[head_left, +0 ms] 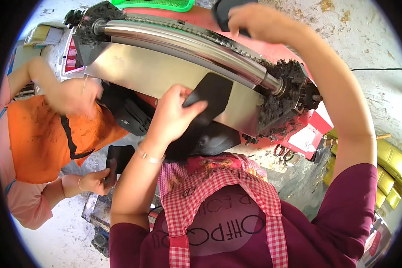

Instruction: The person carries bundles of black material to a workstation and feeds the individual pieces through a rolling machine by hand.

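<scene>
My left hand pinches a flat black sheet piece with angled corners between thumb and fingers. The piece lies over the metal feed plate of a roller machine, on the side toward me. Beyond the shiny steel roller, my right hand has its fingers curled on another dark piece, slightly blurred. Against my checked apron rests more black material, partly hidden behind my left arm and the upper piece.
At the left a co-worker in an orange apron holds a black piece in one hand; their other hand is blurred beside stacked black pieces. Dark scraps cake the roller's right end. A green basket stands behind.
</scene>
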The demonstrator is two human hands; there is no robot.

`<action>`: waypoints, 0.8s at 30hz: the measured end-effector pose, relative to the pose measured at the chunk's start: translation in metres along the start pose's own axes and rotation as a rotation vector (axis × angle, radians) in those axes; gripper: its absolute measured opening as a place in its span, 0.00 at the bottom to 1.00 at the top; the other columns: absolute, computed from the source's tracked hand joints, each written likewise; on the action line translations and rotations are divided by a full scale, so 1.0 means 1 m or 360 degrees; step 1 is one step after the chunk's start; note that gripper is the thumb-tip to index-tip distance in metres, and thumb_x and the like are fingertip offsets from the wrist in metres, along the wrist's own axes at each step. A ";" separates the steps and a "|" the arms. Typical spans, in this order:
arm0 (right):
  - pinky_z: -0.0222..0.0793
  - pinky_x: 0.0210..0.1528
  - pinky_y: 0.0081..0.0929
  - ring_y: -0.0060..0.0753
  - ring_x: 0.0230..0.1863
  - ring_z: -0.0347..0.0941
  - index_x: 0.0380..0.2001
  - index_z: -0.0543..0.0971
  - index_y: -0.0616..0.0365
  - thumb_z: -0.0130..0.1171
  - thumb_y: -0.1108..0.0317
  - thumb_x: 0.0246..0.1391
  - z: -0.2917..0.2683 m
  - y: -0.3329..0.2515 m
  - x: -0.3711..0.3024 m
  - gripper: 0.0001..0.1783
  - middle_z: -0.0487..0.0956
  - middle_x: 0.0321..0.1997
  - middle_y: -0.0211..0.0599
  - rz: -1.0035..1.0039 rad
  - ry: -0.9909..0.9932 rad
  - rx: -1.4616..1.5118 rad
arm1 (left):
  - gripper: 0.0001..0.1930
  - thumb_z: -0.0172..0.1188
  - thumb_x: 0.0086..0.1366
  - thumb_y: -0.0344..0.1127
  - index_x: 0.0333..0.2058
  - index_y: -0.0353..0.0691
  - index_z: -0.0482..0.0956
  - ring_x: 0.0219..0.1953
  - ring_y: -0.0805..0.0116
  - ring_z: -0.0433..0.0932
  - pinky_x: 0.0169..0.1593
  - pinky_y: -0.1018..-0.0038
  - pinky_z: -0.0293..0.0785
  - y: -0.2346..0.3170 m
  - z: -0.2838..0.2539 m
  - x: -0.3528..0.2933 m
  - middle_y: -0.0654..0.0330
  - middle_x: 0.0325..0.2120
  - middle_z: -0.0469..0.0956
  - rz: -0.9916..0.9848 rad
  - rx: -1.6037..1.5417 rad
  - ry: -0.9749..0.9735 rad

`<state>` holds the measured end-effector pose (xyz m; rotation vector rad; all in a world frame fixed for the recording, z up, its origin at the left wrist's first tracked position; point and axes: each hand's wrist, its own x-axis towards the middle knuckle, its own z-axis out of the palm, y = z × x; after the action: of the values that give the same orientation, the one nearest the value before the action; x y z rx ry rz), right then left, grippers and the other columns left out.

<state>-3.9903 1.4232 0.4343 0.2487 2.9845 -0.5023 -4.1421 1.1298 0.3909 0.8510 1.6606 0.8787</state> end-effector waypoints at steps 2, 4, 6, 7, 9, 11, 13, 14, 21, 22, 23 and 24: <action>0.71 0.53 0.40 0.45 0.50 0.78 0.37 0.83 0.59 0.56 0.74 0.56 0.014 -0.003 -0.001 0.09 0.80 0.43 0.40 -0.0083 -0.0350 0.0266 | 0.27 0.78 0.55 0.37 0.45 0.26 0.74 0.34 0.63 0.82 0.42 0.67 0.79 -0.010 0.010 0.025 0.49 0.31 0.82 0.0276 0.0160 0.0158; 0.67 0.62 0.39 0.49 0.57 0.74 0.41 0.84 0.59 0.60 0.65 0.54 0.003 -0.009 -0.003 0.14 0.79 0.50 0.46 0.0038 -0.0413 0.0416 | 0.31 0.80 0.52 0.41 0.46 0.27 0.75 0.34 0.60 0.81 0.43 0.66 0.78 0.018 0.015 0.027 0.48 0.32 0.82 0.0212 0.0297 0.0153; 0.62 0.69 0.38 0.49 0.63 0.69 0.47 0.83 0.58 0.64 0.56 0.54 0.000 -0.001 -0.002 0.22 0.76 0.56 0.49 0.0154 -0.0611 0.0542 | 0.31 0.80 0.49 0.39 0.46 0.28 0.76 0.35 0.61 0.82 0.42 0.67 0.78 0.026 0.013 0.013 0.48 0.33 0.82 0.0328 0.0328 0.0209; 0.62 0.68 0.37 0.46 0.62 0.70 0.49 0.82 0.58 0.64 0.54 0.55 0.000 -0.003 -0.004 0.23 0.77 0.55 0.48 0.0352 -0.0587 0.0662 | 0.29 0.80 0.51 0.36 0.47 0.29 0.77 0.36 0.66 0.80 0.43 0.70 0.77 0.027 0.004 0.002 0.53 0.35 0.82 0.0369 0.0372 0.0078; 0.67 0.62 0.35 0.39 0.56 0.73 0.51 0.80 0.59 0.65 0.53 0.59 0.004 -0.001 -0.009 0.24 0.79 0.51 0.41 0.0561 -0.0456 0.0908 | 0.27 0.81 0.49 0.34 0.46 0.31 0.81 0.34 0.73 0.80 0.44 0.74 0.77 0.002 -0.019 -0.019 0.61 0.35 0.84 0.0139 0.0192 -0.0277; 0.69 0.58 0.35 0.38 0.54 0.74 0.50 0.80 0.60 0.65 0.57 0.58 -0.006 0.015 -0.019 0.22 0.80 0.50 0.39 0.0646 -0.0370 0.1056 | 0.23 0.80 0.46 0.35 0.41 0.36 0.85 0.31 0.60 0.83 0.40 0.68 0.77 -0.015 -0.017 -0.033 0.54 0.31 0.86 -0.0145 0.0299 -0.0384; 0.71 0.46 0.30 0.28 0.44 0.75 0.41 0.81 0.59 0.66 0.65 0.58 -0.027 0.018 -0.019 0.11 0.80 0.40 0.30 0.0628 -0.0261 0.1332 | 0.24 0.81 0.44 0.40 0.41 0.39 0.86 0.35 0.54 0.82 0.45 0.65 0.77 -0.040 -0.002 -0.041 0.56 0.31 0.84 0.0205 0.0844 -0.0124; 0.71 0.39 0.25 0.20 0.36 0.74 0.34 0.81 0.56 0.66 0.69 0.59 -0.044 0.016 -0.017 0.04 0.79 0.31 0.23 0.0564 -0.0227 0.1448 | 0.24 0.81 0.42 0.43 0.39 0.41 0.87 0.38 0.52 0.81 0.48 0.62 0.77 -0.073 0.012 -0.042 0.57 0.31 0.84 0.0664 0.0980 0.0112; 0.73 0.49 0.21 0.17 0.42 0.75 0.46 0.81 0.60 0.68 0.67 0.59 -0.121 0.021 -0.040 0.14 0.82 0.39 0.23 0.0474 0.0169 0.1280 | 0.18 0.72 0.55 0.43 0.43 0.44 0.87 0.40 0.54 0.81 0.50 0.59 0.74 -0.098 0.033 -0.037 0.59 0.36 0.85 0.0867 0.1148 -0.0136; 0.74 0.50 0.22 0.18 0.43 0.76 0.49 0.81 0.60 0.68 0.68 0.59 -0.129 0.029 -0.043 0.15 0.82 0.40 0.24 0.0465 0.0225 0.1246 | 0.17 0.71 0.57 0.42 0.44 0.43 0.87 0.40 0.54 0.82 0.50 0.59 0.74 -0.093 0.030 -0.041 0.56 0.36 0.85 0.1049 0.1211 -0.0118; 0.74 0.51 0.23 0.18 0.45 0.76 0.52 0.80 0.58 0.67 0.69 0.59 -0.137 0.022 -0.040 0.18 0.82 0.42 0.25 0.0372 0.0295 0.1210 | 0.17 0.71 0.57 0.42 0.44 0.43 0.87 0.40 0.54 0.82 0.50 0.59 0.74 -0.080 0.027 -0.044 0.56 0.36 0.85 0.1044 0.1214 -0.0116; 0.75 0.52 0.25 0.19 0.47 0.76 0.54 0.79 0.56 0.66 0.70 0.59 -0.138 0.026 -0.042 0.19 0.81 0.45 0.27 0.0192 0.0528 0.1106 | 0.15 0.69 0.59 0.39 0.44 0.42 0.87 0.38 0.56 0.81 0.47 0.61 0.75 -0.059 0.023 -0.049 0.56 0.36 0.85 0.1178 0.1297 -0.0066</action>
<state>-3.9546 1.4868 0.5611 0.6093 2.9321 -1.6075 -4.1156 1.0623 0.3571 2.1149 1.6773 0.6130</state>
